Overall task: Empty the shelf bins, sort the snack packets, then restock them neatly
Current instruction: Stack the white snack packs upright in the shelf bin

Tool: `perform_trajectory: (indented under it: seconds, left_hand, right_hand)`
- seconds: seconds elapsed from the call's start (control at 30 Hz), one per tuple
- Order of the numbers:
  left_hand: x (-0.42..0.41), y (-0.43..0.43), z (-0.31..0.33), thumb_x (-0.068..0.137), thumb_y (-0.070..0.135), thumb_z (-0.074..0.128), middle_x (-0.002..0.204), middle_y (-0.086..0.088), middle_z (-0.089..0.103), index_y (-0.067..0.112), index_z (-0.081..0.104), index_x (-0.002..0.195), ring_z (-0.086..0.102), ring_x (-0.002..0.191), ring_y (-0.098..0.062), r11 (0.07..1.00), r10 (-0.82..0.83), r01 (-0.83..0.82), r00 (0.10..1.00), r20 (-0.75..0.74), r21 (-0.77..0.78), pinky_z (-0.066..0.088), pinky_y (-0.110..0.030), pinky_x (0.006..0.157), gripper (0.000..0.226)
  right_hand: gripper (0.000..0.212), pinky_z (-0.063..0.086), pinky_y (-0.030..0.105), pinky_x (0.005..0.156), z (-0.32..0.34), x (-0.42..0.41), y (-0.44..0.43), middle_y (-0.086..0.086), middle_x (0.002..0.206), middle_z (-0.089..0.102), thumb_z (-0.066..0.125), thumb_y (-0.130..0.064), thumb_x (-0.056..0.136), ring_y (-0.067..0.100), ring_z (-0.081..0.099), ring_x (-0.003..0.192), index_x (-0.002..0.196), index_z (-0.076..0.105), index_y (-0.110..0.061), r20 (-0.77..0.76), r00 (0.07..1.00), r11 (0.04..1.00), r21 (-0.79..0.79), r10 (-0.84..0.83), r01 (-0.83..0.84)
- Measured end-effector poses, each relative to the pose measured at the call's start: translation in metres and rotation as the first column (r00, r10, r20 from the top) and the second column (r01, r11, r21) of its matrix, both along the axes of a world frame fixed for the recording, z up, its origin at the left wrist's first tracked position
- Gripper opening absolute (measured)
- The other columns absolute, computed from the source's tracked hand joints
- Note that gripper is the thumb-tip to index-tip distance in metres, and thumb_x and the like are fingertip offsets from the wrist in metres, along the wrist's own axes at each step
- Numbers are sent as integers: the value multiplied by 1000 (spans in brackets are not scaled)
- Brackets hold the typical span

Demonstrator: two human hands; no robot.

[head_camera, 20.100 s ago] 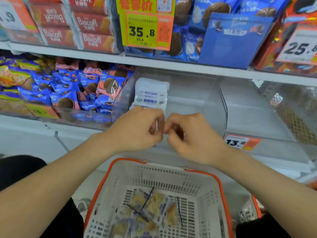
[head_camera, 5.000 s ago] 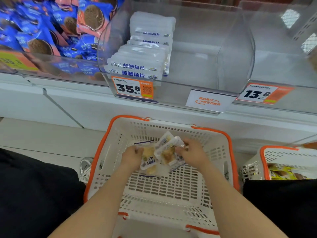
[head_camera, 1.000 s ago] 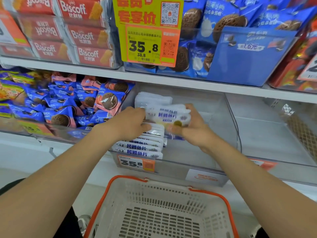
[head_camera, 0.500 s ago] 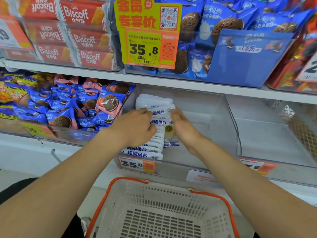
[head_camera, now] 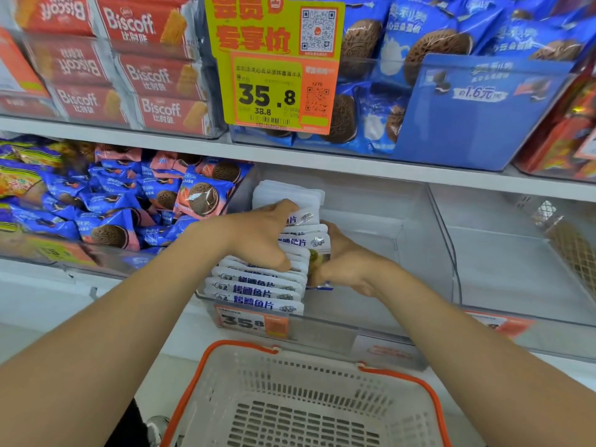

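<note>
A row of white snack packets with blue print (head_camera: 258, 290) stands on edge at the left side of a clear shelf bin (head_camera: 380, 321). My left hand (head_camera: 261, 237) presses on the row from the left, fingers curled over the packet tops. From the right, my right hand (head_camera: 342, 262) pinches a few packets (head_camera: 306, 241) against that row. More white packets (head_camera: 287, 193) are stacked behind. The right part of the bin holds nothing.
A white basket with orange rim (head_camera: 403, 377) sits below the shelf, nothing visible inside. Left bin holds blue and pink cookie packets (head_camera: 129, 204). Upper shelf carries red Biscoff packs (head_camera: 154, 69), a yellow price sign (head_camera: 274, 62) and blue cookie bags (head_camera: 451, 43). An unfilled clear bin (head_camera: 516, 253) stands right.
Both hands lifted packets out of the basket and up to the bin. In the last second they lowered the packets into the row and pressed closer together.
</note>
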State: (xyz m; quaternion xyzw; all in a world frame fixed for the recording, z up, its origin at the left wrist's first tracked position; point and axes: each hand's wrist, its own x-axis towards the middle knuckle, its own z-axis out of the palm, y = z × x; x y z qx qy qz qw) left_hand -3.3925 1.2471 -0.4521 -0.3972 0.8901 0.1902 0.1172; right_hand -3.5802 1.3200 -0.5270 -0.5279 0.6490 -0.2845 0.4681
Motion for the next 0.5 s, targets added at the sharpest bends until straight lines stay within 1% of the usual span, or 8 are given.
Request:
perform_trajectory:
  seconds: [0.07,0.13,0.23,0.33,0.4,0.43,0.47,0.5]
  left_hand:
    - [-2,-9,4,70,41,82,145,5,46,27,12,156,52,126,-20,1000,10,-11,999,51,29,51,-39,104,112]
    - [-4,-14,9,61,48,85,143,1,46,23,17,157,47,131,-23,1000,9,-6,994,108,-27,50,-45,106,120]
    - [-9,-16,8,59,49,91,129,0,41,16,35,142,44,128,-25,991,19,-4,994,108,-136,51,-45,103,105]
    - [-9,-12,4,55,48,92,128,-3,40,17,37,139,40,130,-32,969,11,-2,999,32,-245,48,-51,104,105]
    - [-8,-5,5,59,49,91,136,-6,39,18,37,144,37,134,-36,940,-4,15,999,34,-340,42,-54,106,105]
    - [-7,-2,6,64,49,90,140,-8,35,17,35,146,35,136,-37,934,3,13,999,42,-357,40,-54,107,103]
    - [-5,1,6,68,49,87,143,-10,30,15,32,147,33,138,-38,936,11,6,999,47,-353,40,-53,108,102]
    - [-3,4,6,72,51,84,145,-11,25,12,29,148,30,140,-40,942,22,-4,999,49,-336,39,-51,110,101]
  right_hand:
    - [96,66,40,77,-6,1,-8,2,107,74,88,-16,35,21,74,96,127,59,-19,-99,993,998,-23,-59,57]
    - [88,66,40,76,-3,2,-9,1,106,72,87,-24,34,22,72,96,118,60,-17,-188,980,997,-53,-67,58]
    - [71,55,33,80,7,5,-5,0,116,61,91,-17,65,20,64,103,117,42,-17,-360,932,989,-146,-29,-26]
    - [64,45,28,78,6,6,-7,-3,117,53,82,-20,81,21,61,106,127,38,-16,-373,924,942,-332,-84,-48]
    - [70,45,28,94,4,6,-10,-4,124,41,79,-26,83,21,55,117,141,41,-20,-379,925,953,-287,-19,-98]
    - [75,44,33,104,5,4,-9,-4,128,38,78,-30,80,22,50,122,146,42,-25,-393,919,973,-201,27,-114]
    - [83,44,39,109,8,3,-8,-4,131,37,77,-32,75,24,50,124,149,40,-28,-363,930,987,-118,57,-107]
    - [92,48,40,104,14,3,-5,-3,129,43,76,-31,68,23,53,119,152,38,-23,-279,959,998,-45,40,-54]
